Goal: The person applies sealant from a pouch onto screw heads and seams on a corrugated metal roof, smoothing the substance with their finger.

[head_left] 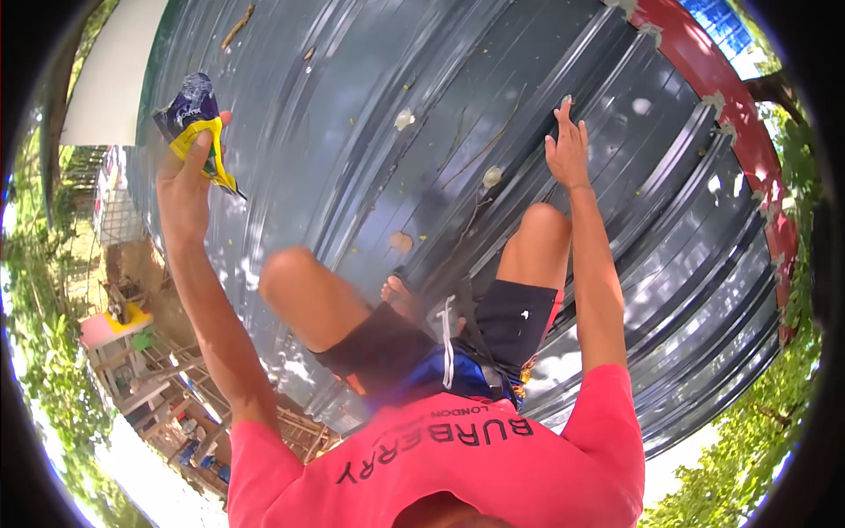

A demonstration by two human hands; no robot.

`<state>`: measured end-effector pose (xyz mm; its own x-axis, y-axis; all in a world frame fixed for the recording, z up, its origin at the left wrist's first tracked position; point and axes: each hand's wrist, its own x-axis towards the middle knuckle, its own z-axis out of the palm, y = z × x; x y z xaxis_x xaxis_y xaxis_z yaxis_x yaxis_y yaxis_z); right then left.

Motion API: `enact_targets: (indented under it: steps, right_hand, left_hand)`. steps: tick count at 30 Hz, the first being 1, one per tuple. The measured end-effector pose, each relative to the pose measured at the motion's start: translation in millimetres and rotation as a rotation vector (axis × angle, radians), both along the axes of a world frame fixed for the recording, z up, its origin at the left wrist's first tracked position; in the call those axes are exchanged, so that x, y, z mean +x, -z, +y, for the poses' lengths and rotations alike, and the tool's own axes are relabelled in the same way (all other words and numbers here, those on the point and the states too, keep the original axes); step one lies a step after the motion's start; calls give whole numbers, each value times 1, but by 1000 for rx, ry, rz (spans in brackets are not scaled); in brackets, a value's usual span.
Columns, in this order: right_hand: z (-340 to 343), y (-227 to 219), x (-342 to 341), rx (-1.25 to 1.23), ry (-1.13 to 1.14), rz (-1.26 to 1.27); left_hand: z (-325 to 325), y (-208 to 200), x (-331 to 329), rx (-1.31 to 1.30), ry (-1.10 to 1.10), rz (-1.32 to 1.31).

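On the left, my left hand is closed around a crumpled dark blue and yellow plastic packet. It is lifted in front of the grey ribbed metal roof, and the packet's lower end tapers to a thin dark tip. My right hand reaches out over the roof at the right. Its fingers are stretched, with the longest fingertip at a roof rib, by a small greyish spot too small to name. I cannot tell whether that finger presses on it.
I squat on the roof, knees apart. Dry leaves and thin twigs lie about. A red metal edge trim with grey patches curves along the right. A white panel stands at upper left. Beyond the left edge, wooden structures lie below.
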<state>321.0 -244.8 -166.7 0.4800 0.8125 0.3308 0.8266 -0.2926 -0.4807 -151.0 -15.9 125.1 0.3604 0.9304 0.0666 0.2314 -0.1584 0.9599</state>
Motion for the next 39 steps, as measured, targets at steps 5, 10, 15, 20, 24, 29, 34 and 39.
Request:
enact_targets:
  steps: [5,10,15,20,24,29,34,39]
  right_hand:
    - [-8,-2,0,-53,-1,-33]
    - [-10,16,-10,1,-16,-115]
    - [-12,32,-14,-20,-49,-276]
    - [-1,30,-15,-122,-18,-287]
    - [14,13,-21,-306,57,-175]
    - [47,-33,-33,-271,310,868]
    - [62,-129,-126,-204,240,1107]
    - [33,-234,-186,-196,437,1253]
  left_hand:
    - [-6,-53,-50,127,-168,172]
    - [31,-52,-39,89,10,261]
    - [121,29,-72,95,109,375]
    - [221,90,-117,395,119,780]
    - [261,99,-186,303,113,897]
    - [253,76,-281,197,115,1052]
    - [221,42,-356,60,226,1256]
    - [208,19,-455,-107,168,1227]
